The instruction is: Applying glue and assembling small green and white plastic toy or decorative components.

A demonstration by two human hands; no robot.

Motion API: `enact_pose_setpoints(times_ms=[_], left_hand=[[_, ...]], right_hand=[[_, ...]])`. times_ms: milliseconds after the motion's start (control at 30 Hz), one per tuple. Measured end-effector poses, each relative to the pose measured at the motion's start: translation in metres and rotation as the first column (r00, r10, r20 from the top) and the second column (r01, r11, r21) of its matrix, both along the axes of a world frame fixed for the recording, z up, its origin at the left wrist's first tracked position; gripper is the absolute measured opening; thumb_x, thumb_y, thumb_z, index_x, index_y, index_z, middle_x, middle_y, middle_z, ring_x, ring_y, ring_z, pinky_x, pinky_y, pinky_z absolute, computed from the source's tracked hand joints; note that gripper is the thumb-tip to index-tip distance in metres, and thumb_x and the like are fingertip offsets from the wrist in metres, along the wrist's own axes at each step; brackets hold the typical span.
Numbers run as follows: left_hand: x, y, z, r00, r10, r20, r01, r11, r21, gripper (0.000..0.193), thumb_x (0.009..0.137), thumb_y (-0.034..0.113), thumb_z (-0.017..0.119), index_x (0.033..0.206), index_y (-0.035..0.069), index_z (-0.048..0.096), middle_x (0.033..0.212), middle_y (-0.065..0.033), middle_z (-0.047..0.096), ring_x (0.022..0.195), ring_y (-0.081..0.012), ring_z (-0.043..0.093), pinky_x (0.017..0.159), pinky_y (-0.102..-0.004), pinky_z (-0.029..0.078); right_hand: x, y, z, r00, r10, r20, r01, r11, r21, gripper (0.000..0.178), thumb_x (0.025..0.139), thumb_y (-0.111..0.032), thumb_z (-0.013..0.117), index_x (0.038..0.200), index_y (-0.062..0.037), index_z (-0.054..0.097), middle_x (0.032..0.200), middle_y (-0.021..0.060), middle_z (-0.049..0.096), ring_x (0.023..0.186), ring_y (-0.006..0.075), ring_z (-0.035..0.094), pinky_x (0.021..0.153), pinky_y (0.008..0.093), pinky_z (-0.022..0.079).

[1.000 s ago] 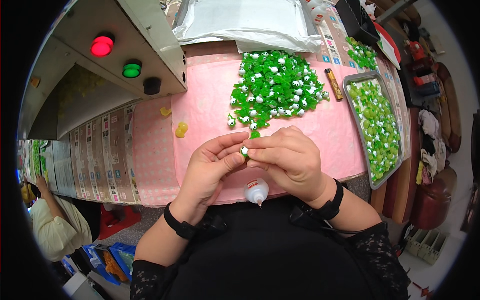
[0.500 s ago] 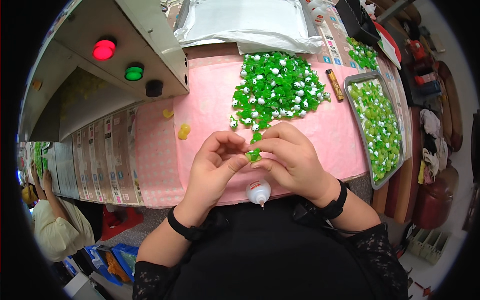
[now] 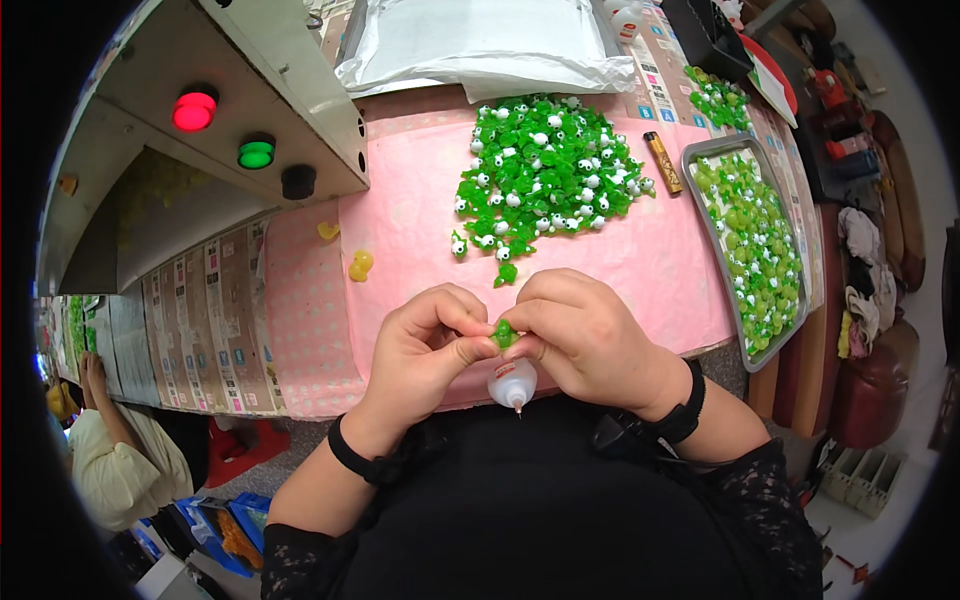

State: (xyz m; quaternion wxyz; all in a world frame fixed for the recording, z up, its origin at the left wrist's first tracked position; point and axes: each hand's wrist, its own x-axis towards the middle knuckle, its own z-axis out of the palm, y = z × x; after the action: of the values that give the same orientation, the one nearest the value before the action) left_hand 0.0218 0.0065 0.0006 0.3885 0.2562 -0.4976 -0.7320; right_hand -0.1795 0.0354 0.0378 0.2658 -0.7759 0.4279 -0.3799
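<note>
Between the fingertips of my left hand [image 3: 432,338] and my right hand [image 3: 572,330] is a small translucent green plastic figure [image 3: 504,334]. Both hands pinch it from opposite sides, low over the pink sheet [image 3: 400,240]. Just below the fingers stands or leans a white squeeze bottle [image 3: 512,383] with a thin nozzle pointing toward me. Beyond my hands spreads a heap of green pieces with white eyed balls [image 3: 545,170]. One loose green piece [image 3: 506,273] lies between the heap and my fingers.
At right, a metal tray [image 3: 690,160] holds many green pieces, with a lighter [image 3: 662,162] beside it. Yellow pieces [image 3: 360,265] lie left. A metal machine [image 3: 300,90] with red and green lights stands at upper left. White paper [image 3: 480,45] covers a far tray. Another person's hand [image 3: 92,375] shows far left.
Both hands have drawn slightly nearer to me with the green figure, which is now turned differently between the fingertips. The view has shifted a little.
</note>
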Motion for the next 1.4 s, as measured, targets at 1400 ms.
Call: enact_pose_setpoints(times_ms=[1400], left_hand=[[0.006, -0.01, 0.011, 0.979, -0.134, 0.153, 0.14, 0.99, -0.03, 0.013, 0.076, -0.002, 0.075, 0.078, 0.002, 0.064, 0.086, -0.0053, 0.061, 0.081, -0.0145, 0.057, 0.074, -0.0282, 0.046]], right_hand=[[-0.007, -0.002, 0.01, 0.993, 0.115, -0.019, -0.114, 0.992, 0.061, 0.013, 0.073, -0.007, 0.07, 0.084, -0.0028, 0.064, 0.071, 0.0088, 0.052, 0.066, 0.0285, 0.055, 0.06, 0.0384, 0.046]])
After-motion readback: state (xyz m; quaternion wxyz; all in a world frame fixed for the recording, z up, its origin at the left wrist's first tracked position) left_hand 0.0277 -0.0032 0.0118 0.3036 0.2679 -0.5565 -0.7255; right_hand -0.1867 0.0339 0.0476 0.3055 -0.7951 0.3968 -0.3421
